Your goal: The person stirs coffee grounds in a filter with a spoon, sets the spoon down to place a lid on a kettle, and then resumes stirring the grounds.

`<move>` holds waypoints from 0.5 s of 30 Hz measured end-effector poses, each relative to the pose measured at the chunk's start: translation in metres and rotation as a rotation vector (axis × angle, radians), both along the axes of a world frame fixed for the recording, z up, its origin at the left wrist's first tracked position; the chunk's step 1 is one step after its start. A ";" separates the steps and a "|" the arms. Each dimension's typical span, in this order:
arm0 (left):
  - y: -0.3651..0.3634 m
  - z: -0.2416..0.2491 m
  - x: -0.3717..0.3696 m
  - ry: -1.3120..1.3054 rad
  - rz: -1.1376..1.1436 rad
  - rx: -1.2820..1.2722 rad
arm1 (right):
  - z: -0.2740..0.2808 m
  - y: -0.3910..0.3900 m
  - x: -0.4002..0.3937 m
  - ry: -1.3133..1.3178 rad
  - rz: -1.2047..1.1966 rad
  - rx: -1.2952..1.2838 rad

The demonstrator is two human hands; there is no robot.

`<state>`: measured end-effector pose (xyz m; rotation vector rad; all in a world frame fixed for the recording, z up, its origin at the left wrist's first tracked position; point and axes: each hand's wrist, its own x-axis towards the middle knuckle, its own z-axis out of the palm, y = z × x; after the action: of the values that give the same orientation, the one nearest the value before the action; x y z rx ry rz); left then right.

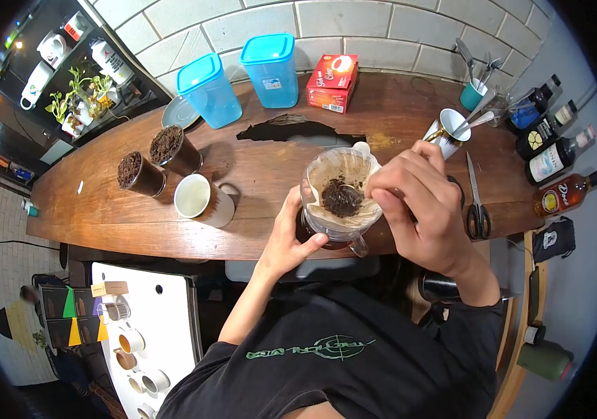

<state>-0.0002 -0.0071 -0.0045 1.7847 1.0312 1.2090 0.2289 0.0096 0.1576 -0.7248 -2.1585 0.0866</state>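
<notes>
A clear dripper (pixel 318 223) with a white paper filter (pixel 365 162) stands over a glass vessel near the table's front edge. Dark coffee grounds (pixel 341 201) lie in the filter, with a small shiny round piece among them. My left hand (pixel 290 241) is wrapped round the left side of the dripper, thumb in front. Over the filter's right edge, my right hand (pixel 420 206) has its fingers pinched together; what they hold is hidden. Left of the dripper are a white cup (pixel 193 197) and two glasses of dark grounds (pixel 141 178) (pixel 176 150).
Two blue-lidded containers (pixel 214 94) (pixel 269 73) and a red box (pixel 332 84) stand along the wall. At right are a cup with spoons (pixel 445 133), scissors (pixel 478 209), a teal utensil holder (pixel 473 95) and several bottles (pixel 548 162). A dark hole (pixel 298 130) breaks the tabletop.
</notes>
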 end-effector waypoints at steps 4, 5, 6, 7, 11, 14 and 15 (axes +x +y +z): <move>-0.001 0.002 0.000 0.008 -0.002 -0.001 | 0.012 -0.004 0.003 0.047 0.041 0.020; -0.001 0.002 0.000 0.007 -0.002 -0.001 | 0.013 -0.003 0.003 0.061 0.044 0.029; -0.001 0.003 0.000 0.005 -0.002 -0.007 | 0.011 -0.001 0.002 0.055 0.048 0.006; -0.001 0.003 0.000 0.004 -0.003 -0.013 | 0.007 0.001 0.000 0.056 0.048 0.008; 0.000 0.001 0.000 -0.015 -0.004 -0.019 | 0.001 0.007 0.001 -0.004 0.058 0.057; 0.000 0.000 0.000 0.002 -0.001 -0.007 | 0.006 0.003 0.005 0.024 0.023 0.103; -0.001 0.000 -0.001 0.002 -0.001 -0.010 | 0.003 0.004 0.004 0.024 0.021 0.100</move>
<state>-0.0010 -0.0076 -0.0044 1.7789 1.0363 1.1991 0.2326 0.0132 0.1608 -0.6400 -2.1318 -0.0019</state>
